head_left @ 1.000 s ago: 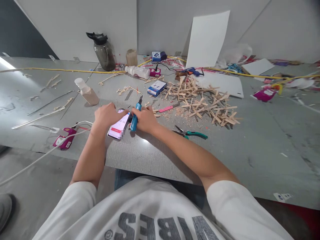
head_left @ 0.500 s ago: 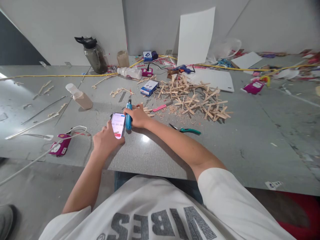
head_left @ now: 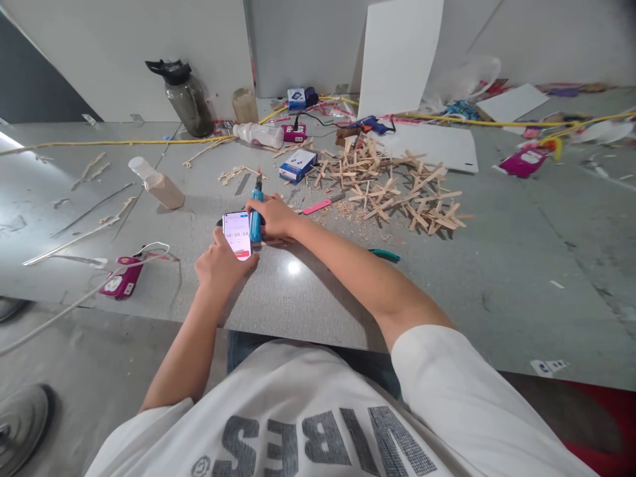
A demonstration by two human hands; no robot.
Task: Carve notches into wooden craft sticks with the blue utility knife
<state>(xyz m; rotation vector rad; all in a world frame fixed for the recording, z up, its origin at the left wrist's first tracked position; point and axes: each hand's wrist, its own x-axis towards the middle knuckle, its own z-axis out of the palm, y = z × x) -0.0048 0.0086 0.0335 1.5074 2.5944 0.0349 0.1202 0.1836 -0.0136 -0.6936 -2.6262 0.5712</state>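
My left hand (head_left: 221, 264) grips the near end of a phone (head_left: 236, 234) that lies on the grey table (head_left: 447, 285), its lit screen showing a timer. My right hand (head_left: 274, 216) is closed around a blue-handled cutter (head_left: 256, 213), held upright just right of the phone. A pile of crossed wooden sticks (head_left: 392, 189) lies beyond my right forearm, with sawdust and a pink tool (head_left: 318, 206) beside it. Green-handled pliers (head_left: 383, 254) peek out from behind my right arm.
A dark water bottle (head_left: 186, 99), a tipped plastic bottle (head_left: 155, 183), a small blue box (head_left: 297, 163), a glue gun (head_left: 370, 124) and white sheets (head_left: 397, 56) stand farther back. A pink charger (head_left: 119, 281) with a white cable lies at the left edge.
My left hand slid from on top of the phone back to its near end, turning the phone to face me. The timer now reads a few seconds. My right hand kept the cutter.
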